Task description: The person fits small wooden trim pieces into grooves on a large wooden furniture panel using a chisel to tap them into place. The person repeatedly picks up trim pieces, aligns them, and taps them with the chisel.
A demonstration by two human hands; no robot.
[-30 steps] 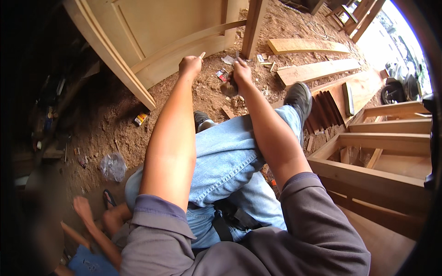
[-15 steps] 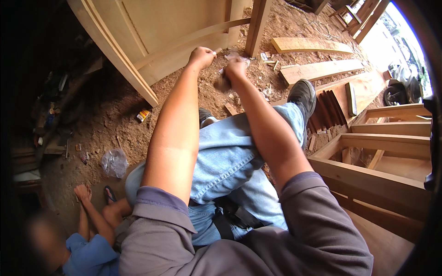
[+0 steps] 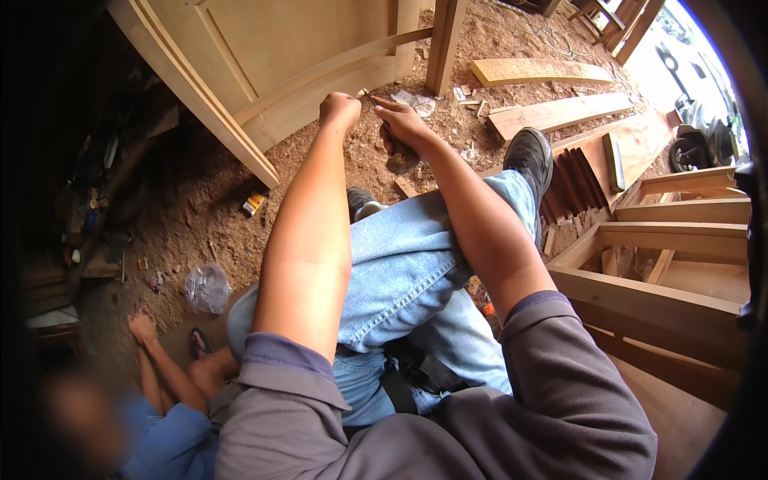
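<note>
My left hand (image 3: 341,110) is closed in a fist in front of the wooden panel. A small pale tip (image 3: 362,93) shows at its right side; the rest is hidden in the fingers. Just to the right, my right hand (image 3: 402,122) is closed round a dark tool (image 3: 390,141). Its index finger stretches toward the left hand, along a thin dark end that meets the pale tip. I cannot make out the tool's exact kind. Both forearms reach out over my bent, denim-covered legs (image 3: 400,248).
A large framed wooden panel (image 3: 312,48) stands ahead. Curved boards (image 3: 540,72) and dark slats (image 3: 574,186) lie at right, beside a wooden frame (image 3: 664,240). Shavings cover the ground, with a plastic bag (image 3: 206,288) and a small yellow box (image 3: 253,203). Another person (image 3: 164,432) sits lower left.
My right hand has turned, its index finger now stretched toward the left fist. The left fist has shifted slightly down and left. The view has shifted a little.
</note>
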